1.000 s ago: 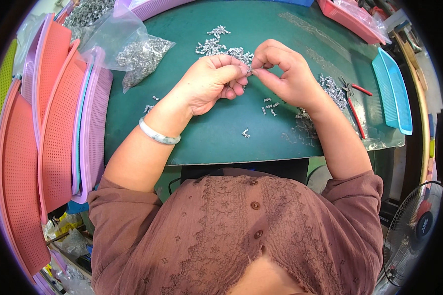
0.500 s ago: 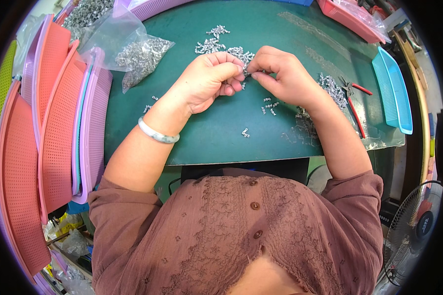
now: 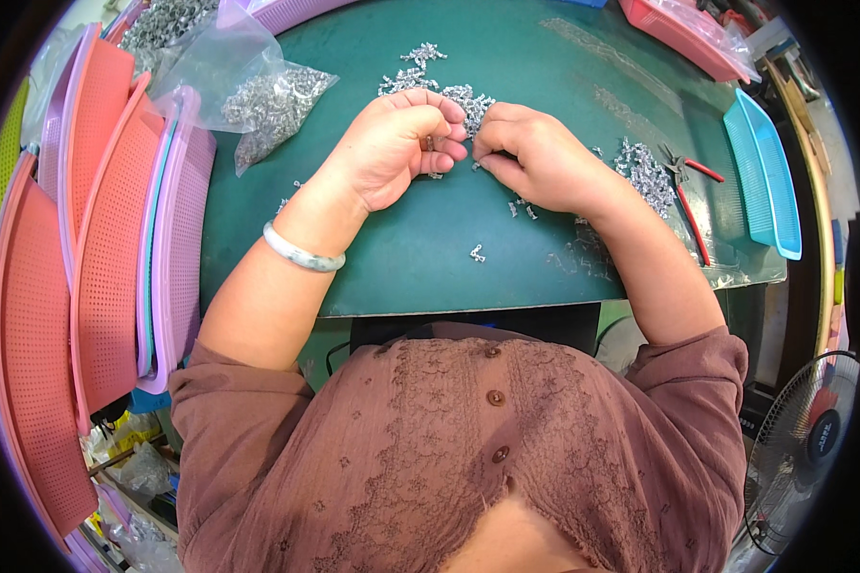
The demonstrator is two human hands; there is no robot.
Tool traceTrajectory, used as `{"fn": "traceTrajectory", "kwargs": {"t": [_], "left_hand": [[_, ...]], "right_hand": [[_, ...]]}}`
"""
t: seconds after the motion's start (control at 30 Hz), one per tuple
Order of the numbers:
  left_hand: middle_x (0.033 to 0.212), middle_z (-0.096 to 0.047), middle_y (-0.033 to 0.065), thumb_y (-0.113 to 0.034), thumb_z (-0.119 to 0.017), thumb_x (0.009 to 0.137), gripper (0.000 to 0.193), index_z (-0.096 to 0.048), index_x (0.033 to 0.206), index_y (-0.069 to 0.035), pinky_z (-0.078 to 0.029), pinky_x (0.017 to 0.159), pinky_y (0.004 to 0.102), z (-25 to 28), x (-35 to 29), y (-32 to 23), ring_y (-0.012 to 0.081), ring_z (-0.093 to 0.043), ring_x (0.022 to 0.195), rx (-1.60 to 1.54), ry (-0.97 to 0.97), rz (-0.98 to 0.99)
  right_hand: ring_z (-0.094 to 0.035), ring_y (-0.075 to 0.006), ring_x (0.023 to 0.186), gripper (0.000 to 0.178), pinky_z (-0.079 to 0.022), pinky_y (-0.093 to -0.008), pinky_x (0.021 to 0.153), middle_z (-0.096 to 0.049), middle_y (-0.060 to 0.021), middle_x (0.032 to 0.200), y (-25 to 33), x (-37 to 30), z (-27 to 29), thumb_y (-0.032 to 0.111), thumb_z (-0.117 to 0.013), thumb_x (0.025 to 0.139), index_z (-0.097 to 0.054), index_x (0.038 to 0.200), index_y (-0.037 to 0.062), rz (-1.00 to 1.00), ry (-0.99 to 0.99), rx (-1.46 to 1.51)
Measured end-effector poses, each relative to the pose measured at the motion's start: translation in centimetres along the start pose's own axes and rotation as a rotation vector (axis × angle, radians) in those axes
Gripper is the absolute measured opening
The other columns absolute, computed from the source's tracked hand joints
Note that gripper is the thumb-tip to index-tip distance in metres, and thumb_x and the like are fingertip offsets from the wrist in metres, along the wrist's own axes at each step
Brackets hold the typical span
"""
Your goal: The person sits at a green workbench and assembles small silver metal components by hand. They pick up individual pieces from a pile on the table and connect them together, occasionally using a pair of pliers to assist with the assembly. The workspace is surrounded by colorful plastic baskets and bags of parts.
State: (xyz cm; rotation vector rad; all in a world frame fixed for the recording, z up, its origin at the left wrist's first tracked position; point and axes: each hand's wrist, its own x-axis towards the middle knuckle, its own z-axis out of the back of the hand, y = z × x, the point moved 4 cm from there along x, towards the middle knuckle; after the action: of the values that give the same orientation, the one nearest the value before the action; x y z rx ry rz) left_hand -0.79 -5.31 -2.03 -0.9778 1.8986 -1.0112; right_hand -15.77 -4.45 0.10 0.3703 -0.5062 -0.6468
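Over the green table, my left hand (image 3: 392,143) is curled with its palm turned up and a pale bangle (image 3: 301,250) on the wrist. A tiny shiny bit shows between its fingers, too small to name. My right hand (image 3: 535,158) sits just across a narrow gap, thumb and fingertips pinched together; what they grip is hidden. Right behind both hands lies a heap of small silver metal parts (image 3: 466,103). Several loose parts (image 3: 523,208) are scattered beneath my right hand, and another small part (image 3: 477,253) lies nearer the table's front edge.
A plastic bag of metal parts (image 3: 279,107) rests at left, beside stacked perforated baskets (image 3: 115,239). Beyond my right forearm are another heap of parts (image 3: 645,177), red-handled pliers (image 3: 690,210) and a blue basket (image 3: 764,177). A fan (image 3: 803,449) stands at lower right.
My hands were together at the fingertips and have come apart. The left fingers have opened slightly, and the right hand has shifted a little downward.
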Motion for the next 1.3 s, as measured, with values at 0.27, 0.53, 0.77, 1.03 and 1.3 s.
{"fn": "traceTrajectory", "kwargs": {"t": [0.27,0.53,0.77,1.03,1.3], "left_hand": [[0.068,-0.056,0.0034,-0.014,-0.051,0.084,0.015,-0.060,0.084,-0.002,-0.039,0.042,0.0179,-0.8,-0.8,0.1,0.0092,-0.052,0.053,0.210,-0.018,0.127],[0.067,-0.055,0.0035,-0.014,-0.050,0.085,0.017,-0.060,0.083,0.000,-0.041,0.044,0.0187,-1.4,-0.9,0.2,0.0097,-0.052,0.054,0.010,0.108,0.144],[0.068,-0.055,0.0033,-0.014,-0.052,0.086,0.015,-0.059,0.084,-0.001,-0.041,0.045,0.0188,-1.4,-0.9,0.3,0.0096,-0.052,0.055,-0.048,0.144,0.151],[0.070,-0.056,0.0031,-0.012,-0.054,0.084,0.010,-0.058,0.085,-0.003,-0.041,0.048,0.0187,-1.3,-0.9,0.1,0.0093,-0.052,0.057,-0.047,0.124,0.118],[0.073,-0.056,0.0020,-0.011,-0.056,0.083,0.006,-0.057,0.086,-0.006,-0.042,0.049,0.0190,-1.0,-0.6,0.2,0.0095,-0.053,0.059,-0.033,0.104,0.087]], "right_hand": [[-0.054,-0.0291,0.075,0.008,-0.044,-0.0352,0.066,-0.054,-0.0110,0.078,0.7,0.2,1.8,0.003,-0.057,0.071,-0.054,0.078,0.0019,0.009,-0.209,0.068],[-0.057,-0.0261,0.070,0.009,-0.046,-0.0323,0.063,-0.057,-0.0107,0.077,1.2,0.1,2.1,0.002,-0.058,0.072,-0.054,0.080,0.0013,0.059,-0.286,0.101],[-0.057,-0.0193,0.066,0.009,-0.047,-0.0277,0.061,-0.058,-0.0093,0.076,1.1,0.1,2.1,0.000,-0.058,0.072,-0.055,0.080,0.0006,0.030,-0.304,0.190],[-0.056,-0.0159,0.066,0.012,-0.047,-0.0263,0.061,-0.058,-0.0074,0.075,1.3,0.2,2.3,-0.002,-0.058,0.072,-0.055,0.083,0.0000,-0.004,-0.316,0.273],[-0.057,-0.0154,0.070,0.014,-0.047,-0.0261,0.062,-0.059,-0.0081,0.080,0.4,0.1,2.6,-0.002,-0.057,0.074,-0.057,0.087,0.0001,-0.004,-0.322,0.272]]}}
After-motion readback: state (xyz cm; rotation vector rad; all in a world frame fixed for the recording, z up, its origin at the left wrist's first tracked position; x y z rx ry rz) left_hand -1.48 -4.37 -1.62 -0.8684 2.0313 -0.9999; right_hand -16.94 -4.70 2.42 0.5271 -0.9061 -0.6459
